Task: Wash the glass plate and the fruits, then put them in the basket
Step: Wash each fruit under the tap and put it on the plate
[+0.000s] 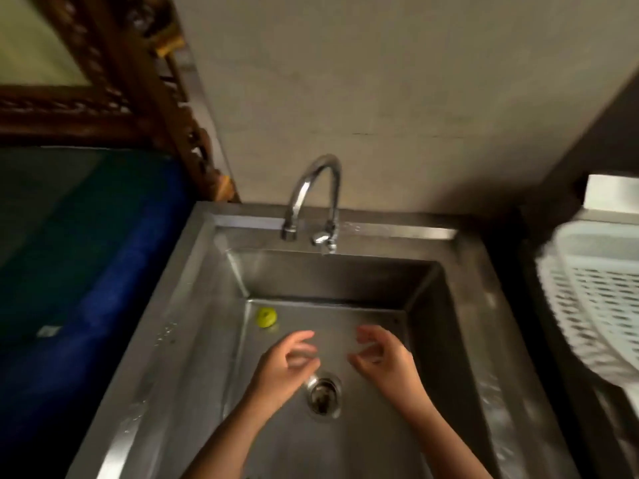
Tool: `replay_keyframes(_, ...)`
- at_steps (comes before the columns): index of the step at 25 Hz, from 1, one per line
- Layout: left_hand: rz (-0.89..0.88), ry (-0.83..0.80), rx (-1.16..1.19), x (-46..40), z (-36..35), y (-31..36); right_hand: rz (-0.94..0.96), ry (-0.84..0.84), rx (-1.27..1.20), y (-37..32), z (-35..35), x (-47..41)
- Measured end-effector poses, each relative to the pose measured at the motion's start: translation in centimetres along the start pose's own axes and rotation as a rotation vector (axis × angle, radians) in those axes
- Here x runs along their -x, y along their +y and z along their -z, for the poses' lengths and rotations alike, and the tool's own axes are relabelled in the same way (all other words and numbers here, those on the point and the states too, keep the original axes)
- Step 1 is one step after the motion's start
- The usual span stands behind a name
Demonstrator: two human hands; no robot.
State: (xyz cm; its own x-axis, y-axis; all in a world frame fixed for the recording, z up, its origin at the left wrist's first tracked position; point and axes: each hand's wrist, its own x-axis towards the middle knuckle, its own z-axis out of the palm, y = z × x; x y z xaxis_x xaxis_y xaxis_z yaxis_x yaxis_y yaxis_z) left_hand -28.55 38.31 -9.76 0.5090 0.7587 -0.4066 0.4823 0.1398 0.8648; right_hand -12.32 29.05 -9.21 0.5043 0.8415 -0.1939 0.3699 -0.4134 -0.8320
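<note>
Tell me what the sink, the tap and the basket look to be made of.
Sink: brushed stainless steel, by its dull grey streaky sheen. Tap: polished chromed metal, mirror-bright highlights. Basket: probably white moulded plastic, with a perforated lattice wall; blurred, so unsure.

Both hands [287, 366] [383, 357] empty; fingers curled

Only two bare forearms and hands of the person show, entering from the bottom edge. The left hand [281, 366] has no ring, no glove and no band at the wrist behind it, and the forearm below that wrist is uncovered as far as the frame edge, no sleeve reaching it. The right hand [383, 357] is likewise bare, nothing worn at its wrist or along the forearm behind. The fingertips are motion-blurred, so nails cannot be made out.
</note>
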Motion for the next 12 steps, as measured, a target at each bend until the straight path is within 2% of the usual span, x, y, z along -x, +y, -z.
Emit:
replay_keyframes(4,0.182,0.225,0.027,-5.5,5.0,-9.1,-0.044,-0.127,0.019,2.5,-9.1,-7.3)
replay_keyframes(6,0.229,0.271,0.044,-9.1,6.0,-12.3,-0.071,-0.155,0.056,4.2,-12.7,-11.0)
replay_keyframes(12,0.226,0.371,0.086,-19.2,6.3,-19.8,0.038,-0.271,0.21,9.4,-23.9,-19.7)
